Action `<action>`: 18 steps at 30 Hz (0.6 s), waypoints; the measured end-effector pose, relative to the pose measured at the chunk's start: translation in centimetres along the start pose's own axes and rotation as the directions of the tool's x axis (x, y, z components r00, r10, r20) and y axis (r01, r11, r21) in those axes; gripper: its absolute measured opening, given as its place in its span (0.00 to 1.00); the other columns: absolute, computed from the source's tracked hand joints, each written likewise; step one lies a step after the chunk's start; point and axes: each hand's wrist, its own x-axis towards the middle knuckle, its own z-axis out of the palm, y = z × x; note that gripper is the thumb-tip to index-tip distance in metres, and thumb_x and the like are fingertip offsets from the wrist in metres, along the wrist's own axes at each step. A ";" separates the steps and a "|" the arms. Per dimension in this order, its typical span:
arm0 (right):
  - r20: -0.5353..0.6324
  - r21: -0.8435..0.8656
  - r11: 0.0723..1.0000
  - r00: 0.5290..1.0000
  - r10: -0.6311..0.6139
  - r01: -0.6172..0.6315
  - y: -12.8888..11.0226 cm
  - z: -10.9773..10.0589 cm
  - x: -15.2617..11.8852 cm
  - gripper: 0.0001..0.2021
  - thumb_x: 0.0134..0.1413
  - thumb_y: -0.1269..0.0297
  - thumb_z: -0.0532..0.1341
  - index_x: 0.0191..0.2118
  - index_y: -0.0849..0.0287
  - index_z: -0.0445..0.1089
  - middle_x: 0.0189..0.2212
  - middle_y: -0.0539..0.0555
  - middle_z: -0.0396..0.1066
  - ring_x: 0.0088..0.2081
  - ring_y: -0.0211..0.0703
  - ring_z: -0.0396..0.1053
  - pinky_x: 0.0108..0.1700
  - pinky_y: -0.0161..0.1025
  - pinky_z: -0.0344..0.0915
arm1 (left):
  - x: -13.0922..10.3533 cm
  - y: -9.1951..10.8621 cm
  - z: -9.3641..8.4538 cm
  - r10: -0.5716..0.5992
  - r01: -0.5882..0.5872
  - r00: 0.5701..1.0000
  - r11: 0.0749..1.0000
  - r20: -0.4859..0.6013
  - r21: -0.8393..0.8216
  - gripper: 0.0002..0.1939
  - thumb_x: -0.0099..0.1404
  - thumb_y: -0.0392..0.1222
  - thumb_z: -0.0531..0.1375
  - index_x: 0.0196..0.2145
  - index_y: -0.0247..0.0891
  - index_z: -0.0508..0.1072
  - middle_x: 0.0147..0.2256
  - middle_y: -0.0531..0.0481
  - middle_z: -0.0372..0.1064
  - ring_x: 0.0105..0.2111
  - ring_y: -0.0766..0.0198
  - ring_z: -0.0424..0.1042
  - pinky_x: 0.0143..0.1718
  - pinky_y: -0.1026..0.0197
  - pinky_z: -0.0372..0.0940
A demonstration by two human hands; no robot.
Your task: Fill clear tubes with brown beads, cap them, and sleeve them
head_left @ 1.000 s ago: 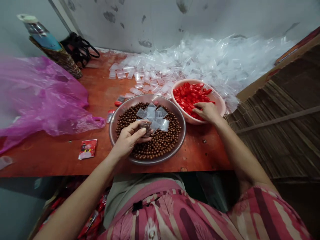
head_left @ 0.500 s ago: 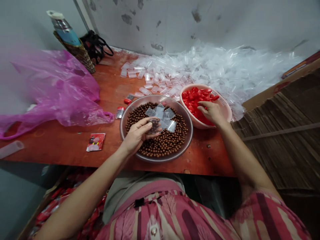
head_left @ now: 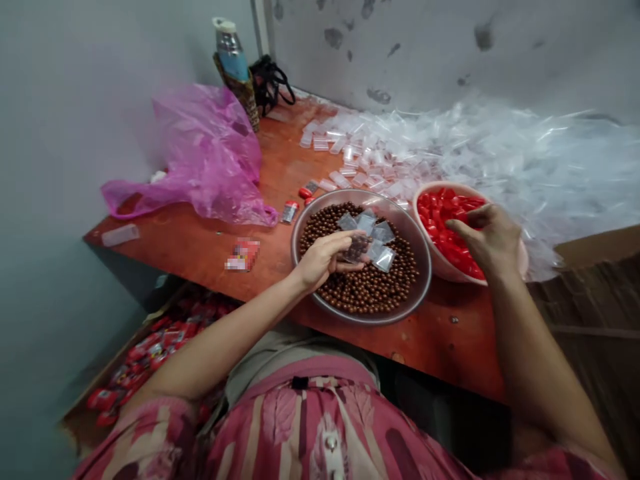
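Note:
My left hand (head_left: 330, 260) is closed on a small clear plastic case (head_left: 356, 247) with dark brown balls inside. It is over a metal bowl (head_left: 303, 293) full of brown balls (head_left: 370, 293), where several clear packets (head_left: 383, 257) lie on top. To the right, my right hand (head_left: 493, 240) hovers over a pink basket (head_left: 523, 263) of small red caps (head_left: 445, 213). Its thumb and curled forefinger are apart, and nothing shows between them. Left of the bowl stands a filled clear case with a red cap (head_left: 289, 212).
Clear empty cases (head_left: 370, 157) are heaped along the back wall. A purple plastic bag (head_left: 210, 153), a bottle (head_left: 233, 57) and a red packet (head_left: 243, 255) are on the left. Brown cardboard (head_left: 595, 320) borders the right side; below left, a box holds red-capped pieces (head_left: 160, 347).
The view has swung left, so everything on the table sits further right. My left hand still holds the filled case over the bowl; my right hand stays over the red caps.

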 end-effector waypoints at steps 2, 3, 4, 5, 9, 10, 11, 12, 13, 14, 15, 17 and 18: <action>0.153 0.314 0.949 0.987 -0.053 0.003 -2.8 0.3 -1.4 0.14 0.38 0.56 0.73 0.27 0.54 0.68 0.25 0.52 0.71 0.27 0.45 0.67 0.30 0.42 0.62 | 0.0 -0.1 -0.2 0.002 -0.002 1.000 1.000 0.023 0.005 0.18 0.59 0.40 0.58 0.47 0.32 0.73 0.45 0.39 0.75 0.37 0.57 0.77 0.41 0.52 0.72; 0.242 0.464 0.886 0.965 -0.102 -0.023 -4.4 0.6 -2.2 0.16 0.36 0.57 0.73 0.27 0.55 0.67 0.24 0.50 0.70 0.26 0.43 0.67 0.29 0.40 0.62 | 0.0 -0.3 -0.2 0.006 -0.007 1.000 1.000 0.026 0.023 0.19 0.59 0.41 0.59 0.47 0.32 0.73 0.45 0.39 0.74 0.37 0.57 0.77 0.42 0.52 0.71; 0.325 0.574 0.816 0.934 -0.149 -0.070 -5.9 1.0 -2.9 0.17 0.34 0.57 0.74 0.27 0.55 0.67 0.23 0.49 0.70 0.25 0.41 0.66 0.28 0.39 0.62 | 0.0 -0.4 -0.3 0.013 -0.015 1.000 0.999 0.027 0.051 0.19 0.58 0.41 0.61 0.48 0.33 0.73 0.46 0.40 0.74 0.38 0.57 0.77 0.43 0.52 0.71; 0.389 0.639 0.760 0.902 -0.187 -0.118 -7.3 1.5 -3.6 0.19 0.32 0.57 0.75 0.27 0.56 0.66 0.22 0.48 0.69 0.24 0.39 0.65 0.26 0.37 0.62 | 0.0 -0.6 -0.4 0.026 -0.029 0.999 0.996 0.029 0.086 0.21 0.57 0.41 0.63 0.48 0.34 0.73 0.46 0.41 0.74 0.38 0.58 0.76 0.43 0.52 0.71; 0.496 0.703 0.686 0.820 -0.285 -0.187 -10.6 2.7 -5.5 0.17 0.37 0.56 0.74 0.30 0.58 0.68 0.23 0.47 0.70 0.22 0.35 0.65 0.23 0.33 0.62 | 0.1 -1.2 -0.8 0.137 -0.149 0.988 0.963 0.068 0.223 0.25 0.55 0.45 0.66 0.50 0.35 0.72 0.49 0.43 0.72 0.42 0.57 0.75 0.46 0.53 0.70; 0.493 0.707 0.686 0.815 -0.303 -0.172 -10.8 2.7 -5.8 0.17 0.38 0.56 0.73 0.30 0.58 0.68 0.24 0.47 0.70 0.22 0.34 0.65 0.23 0.33 0.63 | 0.1 -1.3 -0.9 0.181 -0.197 0.980 0.943 0.083 0.267 0.24 0.56 0.45 0.65 0.50 0.35 0.73 0.50 0.43 0.72 0.44 0.56 0.74 0.47 0.52 0.69; 0.486 0.709 0.688 0.813 -0.320 -0.153 -10.9 2.5 -6.0 0.16 0.40 0.57 0.73 0.31 0.58 0.69 0.25 0.47 0.71 0.23 0.34 0.66 0.24 0.33 0.64 | 0.2 -1.4 -1.0 0.229 -0.249 0.968 0.914 0.099 0.321 0.23 0.57 0.45 0.64 0.50 0.35 0.73 0.50 0.43 0.72 0.46 0.55 0.73 0.48 0.52 0.68; 0.482 0.708 0.693 0.809 -0.335 -0.135 -10.9 2.2 -6.2 0.15 0.41 0.57 0.72 0.32 0.58 0.70 0.26 0.47 0.71 0.24 0.34 0.67 0.25 0.33 0.65 | 0.2 -1.4 -1.1 0.275 -0.299 0.954 0.875 0.116 0.381 0.22 0.58 0.44 0.63 0.50 0.35 0.73 0.50 0.43 0.72 0.48 0.55 0.72 0.50 0.52 0.67; 0.487 0.702 0.702 0.801 -0.349 -0.121 -10.8 1.8 -6.3 0.14 0.43 0.57 0.71 0.33 0.57 0.70 0.27 0.48 0.72 0.25 0.35 0.68 0.27 0.33 0.66 | 0.2 -1.4 -1.1 0.316 -0.342 0.939 0.831 0.133 0.440 0.20 0.59 0.42 0.62 0.49 0.35 0.74 0.50 0.43 0.72 0.49 0.55 0.71 0.52 0.52 0.65; 0.498 0.691 0.715 0.789 -0.360 -0.109 -10.7 1.4 -6.4 0.14 0.44 0.57 0.71 0.35 0.57 0.71 0.28 0.49 0.73 0.26 0.36 0.69 0.28 0.34 0.67 | 0.2 -1.3 -1.2 0.347 -0.374 0.926 0.787 0.149 0.491 0.19 0.60 0.41 0.61 0.49 0.35 0.74 0.49 0.43 0.73 0.50 0.55 0.70 0.54 0.52 0.63; 0.507 0.677 0.729 0.780 -0.368 -0.097 -10.7 1.1 -6.5 0.14 0.45 0.57 0.70 0.36 0.58 0.72 0.28 0.50 0.73 0.27 0.37 0.70 0.30 0.35 0.68 | 0.1 -1.2 -1.2 0.366 -0.395 0.916 0.751 0.164 0.529 0.18 0.60 0.40 0.60 0.49 0.35 0.74 0.49 0.43 0.73 0.50 0.55 0.70 0.55 0.52 0.62; 0.502 0.651 0.756 0.784 -0.365 -0.065 -10.6 0.7 -6.5 0.14 0.47 0.56 0.69 0.38 0.58 0.73 0.30 0.51 0.74 0.29 0.39 0.71 0.32 0.36 0.69 | 0.0 -1.1 -1.1 0.379 -0.415 0.906 0.713 0.187 0.565 0.17 0.61 0.38 0.59 0.48 0.34 0.75 0.47 0.44 0.74 0.50 0.56 0.71 0.56 0.53 0.61; 0.480 0.644 0.764 0.801 -0.359 -0.043 -10.6 0.7 -6.6 0.14 0.47 0.56 0.69 0.38 0.58 0.73 0.30 0.52 0.75 0.29 0.40 0.72 0.32 0.37 0.70 | 0.0 -1.0 -1.1 0.377 -0.419 0.905 0.710 0.196 0.566 0.17 0.61 0.38 0.59 0.47 0.34 0.75 0.47 0.44 0.75 0.49 0.56 0.71 0.56 0.53 0.61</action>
